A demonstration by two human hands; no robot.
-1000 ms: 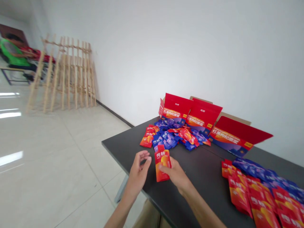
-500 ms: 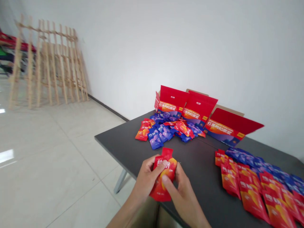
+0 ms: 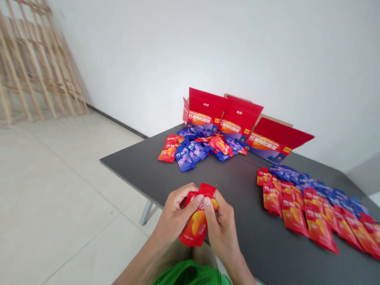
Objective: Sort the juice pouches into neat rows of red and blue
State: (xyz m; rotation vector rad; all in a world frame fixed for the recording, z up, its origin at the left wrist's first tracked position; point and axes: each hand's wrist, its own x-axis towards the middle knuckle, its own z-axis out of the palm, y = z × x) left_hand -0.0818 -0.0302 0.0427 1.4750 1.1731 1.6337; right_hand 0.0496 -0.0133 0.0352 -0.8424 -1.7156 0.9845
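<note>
A red pouch [image 3: 195,225] with orange fruit printed on it is held between both hands at the near table edge. My left hand [image 3: 178,213] grips its left side, thumb on the front. My right hand [image 3: 220,221] closes on the upper right part, its thumb beside the left one near the top. The thumbs cover part of the lettering. Beyond the hands lies a loose pile of blue pouches [image 3: 184,159] and red pouches [image 3: 168,152]. Overlapping rows of red pouches [image 3: 293,217] and blue pouches [image 3: 311,183] lie to the right.
Three open red boxes [image 3: 204,103] stand along the back of the dark table [image 3: 142,166], near the white wall. A wooden rack [image 3: 38,59] leans at the far left. Green cloth [image 3: 190,274] shows at the bottom, over my lap.
The view has turned right and down, bringing green cloth into sight. Both thumbs have moved together near the top of the red pouch, and my right hand has shifted up along it.
</note>
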